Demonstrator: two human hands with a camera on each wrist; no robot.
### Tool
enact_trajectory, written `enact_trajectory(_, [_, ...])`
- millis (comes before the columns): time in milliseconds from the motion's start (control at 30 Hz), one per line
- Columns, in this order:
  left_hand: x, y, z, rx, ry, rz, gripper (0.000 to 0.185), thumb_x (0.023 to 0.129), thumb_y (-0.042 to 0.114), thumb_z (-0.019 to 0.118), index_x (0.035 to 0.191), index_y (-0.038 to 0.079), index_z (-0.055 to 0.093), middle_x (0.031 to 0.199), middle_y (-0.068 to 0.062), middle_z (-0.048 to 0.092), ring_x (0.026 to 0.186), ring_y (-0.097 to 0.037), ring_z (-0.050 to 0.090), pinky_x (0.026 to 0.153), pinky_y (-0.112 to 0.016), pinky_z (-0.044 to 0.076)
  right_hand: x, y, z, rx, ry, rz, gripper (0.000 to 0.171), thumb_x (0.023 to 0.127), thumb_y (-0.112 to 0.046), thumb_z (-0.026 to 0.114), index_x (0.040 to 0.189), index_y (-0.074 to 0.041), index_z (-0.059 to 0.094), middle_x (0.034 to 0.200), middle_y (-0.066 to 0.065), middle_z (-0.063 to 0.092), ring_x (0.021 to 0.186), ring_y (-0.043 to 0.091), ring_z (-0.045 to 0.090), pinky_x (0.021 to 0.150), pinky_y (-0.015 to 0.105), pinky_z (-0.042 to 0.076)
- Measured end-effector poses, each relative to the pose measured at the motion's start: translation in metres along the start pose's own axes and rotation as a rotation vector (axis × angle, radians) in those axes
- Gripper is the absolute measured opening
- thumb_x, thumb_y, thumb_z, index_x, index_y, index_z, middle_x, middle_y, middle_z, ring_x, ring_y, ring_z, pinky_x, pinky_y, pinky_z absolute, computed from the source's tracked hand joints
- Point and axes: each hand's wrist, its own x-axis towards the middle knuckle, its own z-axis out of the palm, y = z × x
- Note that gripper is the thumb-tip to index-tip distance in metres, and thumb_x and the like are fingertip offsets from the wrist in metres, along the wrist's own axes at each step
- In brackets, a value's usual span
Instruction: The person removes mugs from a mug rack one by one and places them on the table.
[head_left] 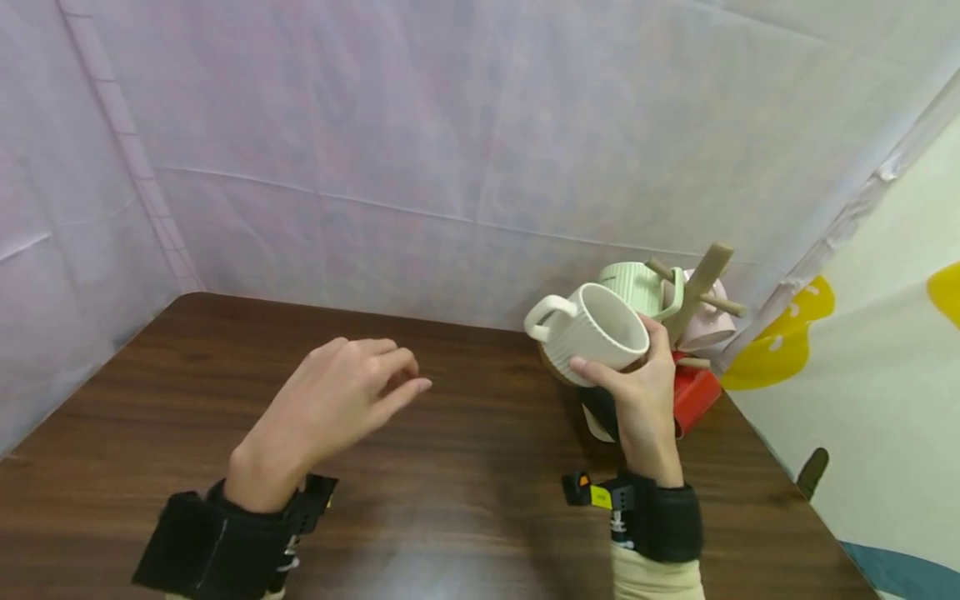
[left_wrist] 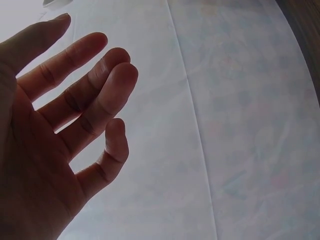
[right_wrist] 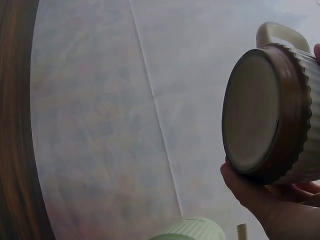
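Head view: right grip [head_left: 637, 392] holds the cream ribbed mug [head_left: 592, 333] tilted; left grip [head_left: 337, 400] hovers open, empty

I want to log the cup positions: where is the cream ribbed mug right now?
In the head view, the cream ribbed mug is held tilted in the right hand, right of centre, just before the wooden mug tree.

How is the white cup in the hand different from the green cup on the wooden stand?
The white cup is cream coloured with a brown band round its base; the green cup is pale green. The right hand holds the white cup in the air, tipped on its side, while the green cup hangs on the wooden stand. The white cup sits nearer the camera. Both are ribbed mugs with one handle.
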Motion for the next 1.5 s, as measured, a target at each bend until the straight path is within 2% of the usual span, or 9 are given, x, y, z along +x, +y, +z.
enact_trajectory(267, [0.000,0.001,-0.001,0.014,0.003,-0.020,0.008,0.093,0.019,0.076,0.086,0.015,0.074,0.074,0.009,0.061,0.058,-0.001,0.051,0.057,-0.025,0.045,0.000,0.001,0.004,-0.103,-0.056,0.023,0.072,0.074,0.017,0.075,0.136,-0.003,0.045,0.129,0.011,0.055,0.113,0.027,0.054,0.088,0.029,0.049])
enact_trajectory(567, [0.001,0.006,0.000,0.075,0.029,-0.054,0.010,0.094,0.022,0.075,0.088,0.014,0.074,0.078,0.004,0.066,0.057,-0.004,0.052,0.060,-0.032,0.049,-0.004,0.002,0.012,-0.215,-0.139,0.033,0.079,0.069,0.013,0.080,0.137,0.003,0.042,0.129,0.015,0.054,0.112,0.026,0.054,0.087,0.027,0.049])
enact_trajectory(800, [0.003,0.007,0.003,0.050,0.048,-0.071,0.011,0.093,0.022,0.076,0.089,0.013,0.074,0.081,0.003,0.067,0.058,-0.006,0.052,0.056,-0.029,0.046,-0.006,0.007,0.017,-0.247,-0.191,0.042,0.081,0.069,0.010,0.084,0.137,0.001,0.041,0.130,0.014,0.054,0.112,0.025,0.054,0.089,0.031,0.047])
enact_trajectory(1033, [0.005,0.004,0.011,-0.062,0.046,-0.074,0.009,0.094,0.020,0.075,0.099,0.013,0.072,0.089,0.002,0.066,0.069,-0.011,0.059,0.060,-0.031,0.049,-0.008,0.012,0.027,-0.353,-0.237,0.024,0.083,0.066,0.001,0.090,0.136,0.003,0.044,0.128,0.014,0.056,0.112,0.024,0.054,0.092,0.035,0.045])
enact_trajectory(1200, [0.006,0.002,0.018,-0.138,0.027,-0.067,0.023,0.094,0.020,0.075,0.112,0.008,0.068,0.097,0.000,0.066,0.079,-0.014,0.066,0.062,-0.032,0.052,-0.010,0.017,0.032,-0.388,-0.268,0.012,0.083,0.066,-0.001,0.091,0.134,0.004,0.045,0.128,0.016,0.057,0.113,0.027,0.056,0.092,0.035,0.046])
enact_trajectory(1367, [0.009,0.005,0.024,-0.194,0.018,-0.067,0.037,0.094,0.020,0.075,0.125,0.003,0.063,0.111,-0.006,0.066,0.079,-0.012,0.066,0.064,-0.029,0.053,-0.011,0.019,0.035,-0.398,-0.299,-0.008,0.084,0.064,-0.001,0.092,0.134,0.003,0.045,0.127,0.016,0.057,0.113,0.028,0.056,0.094,0.039,0.045])
enact_trajectory(1500, [0.011,0.008,0.027,-0.345,0.019,-0.102,0.028,0.096,0.018,0.072,0.119,0.003,0.064,0.103,-0.003,0.064,0.079,-0.010,0.060,0.064,-0.028,0.051,-0.012,0.020,0.038,-0.417,-0.341,-0.038,0.085,0.064,-0.002,0.093,0.134,0.004,0.044,0.127,0.017,0.056,0.113,0.030,0.056,0.095,0.044,0.045])
